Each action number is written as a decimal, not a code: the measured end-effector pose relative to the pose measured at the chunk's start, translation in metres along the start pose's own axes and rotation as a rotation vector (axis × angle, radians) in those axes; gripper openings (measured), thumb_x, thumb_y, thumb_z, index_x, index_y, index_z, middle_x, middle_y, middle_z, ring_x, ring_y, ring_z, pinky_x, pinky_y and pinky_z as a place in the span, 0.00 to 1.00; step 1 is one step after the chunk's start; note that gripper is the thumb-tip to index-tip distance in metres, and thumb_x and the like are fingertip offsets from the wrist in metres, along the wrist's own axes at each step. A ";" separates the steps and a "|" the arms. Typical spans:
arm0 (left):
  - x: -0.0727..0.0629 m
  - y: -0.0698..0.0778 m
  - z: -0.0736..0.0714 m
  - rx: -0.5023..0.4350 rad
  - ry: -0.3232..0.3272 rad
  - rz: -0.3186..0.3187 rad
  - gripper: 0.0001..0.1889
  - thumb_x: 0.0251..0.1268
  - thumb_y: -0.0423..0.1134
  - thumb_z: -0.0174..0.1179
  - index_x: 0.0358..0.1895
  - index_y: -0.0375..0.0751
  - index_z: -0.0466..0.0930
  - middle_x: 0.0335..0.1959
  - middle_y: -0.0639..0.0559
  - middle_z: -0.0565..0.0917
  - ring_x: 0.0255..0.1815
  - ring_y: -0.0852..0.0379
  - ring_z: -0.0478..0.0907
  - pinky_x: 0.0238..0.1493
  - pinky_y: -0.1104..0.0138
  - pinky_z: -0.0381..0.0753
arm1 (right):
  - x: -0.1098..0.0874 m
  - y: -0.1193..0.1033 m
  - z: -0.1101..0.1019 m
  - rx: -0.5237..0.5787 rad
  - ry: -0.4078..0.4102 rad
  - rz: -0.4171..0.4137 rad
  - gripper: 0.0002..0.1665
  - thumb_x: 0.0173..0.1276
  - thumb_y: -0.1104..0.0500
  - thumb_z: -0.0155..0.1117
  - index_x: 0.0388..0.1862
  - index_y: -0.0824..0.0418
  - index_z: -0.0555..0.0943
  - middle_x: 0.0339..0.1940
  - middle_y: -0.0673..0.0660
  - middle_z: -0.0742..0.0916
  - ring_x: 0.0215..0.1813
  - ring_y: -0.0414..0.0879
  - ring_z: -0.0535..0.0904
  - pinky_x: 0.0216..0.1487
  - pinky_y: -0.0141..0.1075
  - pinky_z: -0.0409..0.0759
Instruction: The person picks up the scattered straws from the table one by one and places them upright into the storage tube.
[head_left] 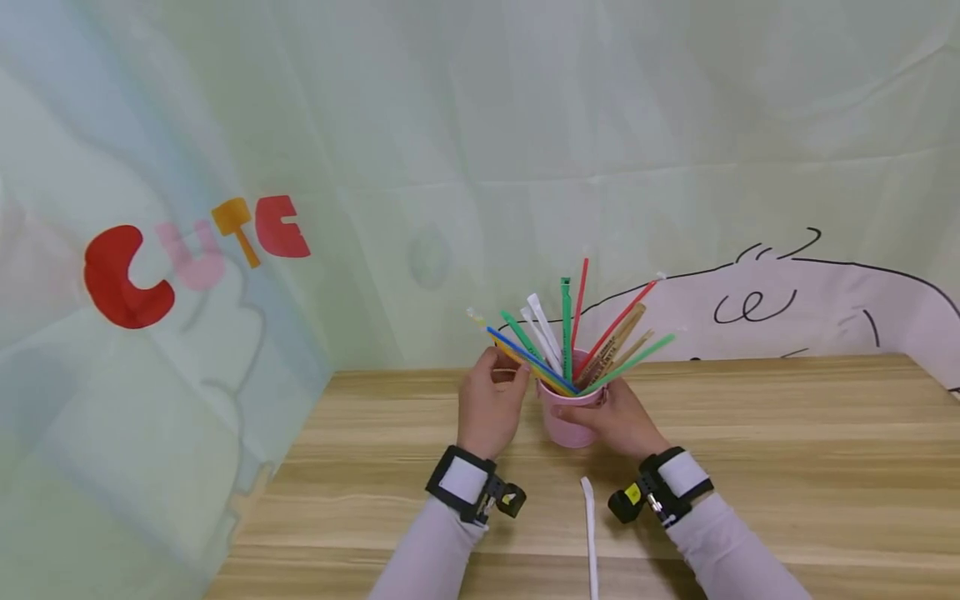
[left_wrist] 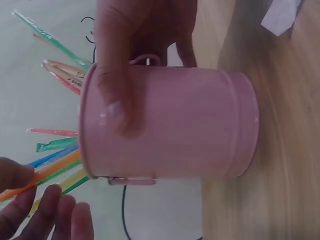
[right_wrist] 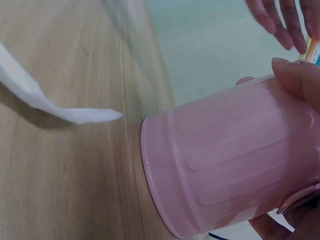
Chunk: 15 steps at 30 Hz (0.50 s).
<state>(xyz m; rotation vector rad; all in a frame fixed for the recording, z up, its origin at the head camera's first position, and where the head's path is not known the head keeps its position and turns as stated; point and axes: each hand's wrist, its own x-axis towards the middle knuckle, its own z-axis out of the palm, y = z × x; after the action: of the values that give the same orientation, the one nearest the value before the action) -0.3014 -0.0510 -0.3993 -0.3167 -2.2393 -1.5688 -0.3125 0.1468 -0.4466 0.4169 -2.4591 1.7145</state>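
A small pink bucket point(head_left: 564, 427) holds several wrapped straws that fan out over its rim. My right hand point(head_left: 626, 421) grips the bucket from the right, its thumb lying across the near side in the left wrist view. Left of the rim, my left hand point(head_left: 491, 404) pinches an orange straw point(left_wrist: 60, 166) between thumb and forefinger. A blue straw point(head_left: 517, 347) lies alongside it. Other straws include a green one point(head_left: 566, 325), a red one point(head_left: 581, 292), a white one point(head_left: 551, 337) and a brown-wrapped one point(head_left: 618, 335). Whether the bucket's base touches the table cannot be told.
On the wooden table point(head_left: 375, 500), a long white strip point(head_left: 590, 533) lies between my forearms, nearer to me than the bucket. Behind the table's far edge hangs a printed cloth backdrop point(head_left: 450, 167) with coloured letters at the left.
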 end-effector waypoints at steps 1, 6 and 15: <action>0.000 -0.001 0.001 0.026 0.002 -0.006 0.09 0.72 0.40 0.65 0.49 0.40 0.82 0.44 0.45 0.87 0.45 0.49 0.87 0.45 0.62 0.88 | 0.000 -0.001 0.000 -0.001 -0.001 0.004 0.50 0.61 0.53 0.80 0.79 0.54 0.65 0.72 0.58 0.79 0.75 0.57 0.72 0.78 0.62 0.63; -0.001 -0.002 0.004 0.042 0.001 -0.034 0.10 0.71 0.42 0.66 0.48 0.40 0.82 0.44 0.46 0.87 0.45 0.50 0.85 0.43 0.61 0.87 | -0.001 -0.003 0.000 0.002 -0.001 0.019 0.49 0.61 0.53 0.80 0.78 0.53 0.66 0.72 0.58 0.79 0.75 0.57 0.72 0.78 0.62 0.63; -0.006 -0.012 0.006 -0.020 -0.071 -0.110 0.23 0.65 0.50 0.70 0.54 0.40 0.76 0.51 0.46 0.83 0.55 0.46 0.80 0.52 0.58 0.84 | 0.000 -0.001 0.000 -0.018 -0.001 0.018 0.49 0.61 0.53 0.80 0.78 0.53 0.66 0.72 0.58 0.80 0.73 0.56 0.74 0.76 0.59 0.67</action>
<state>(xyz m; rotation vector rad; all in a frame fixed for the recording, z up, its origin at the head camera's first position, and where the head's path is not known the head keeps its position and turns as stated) -0.3018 -0.0494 -0.4142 -0.2622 -2.3321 -1.6613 -0.3120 0.1464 -0.4453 0.3947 -2.4843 1.6977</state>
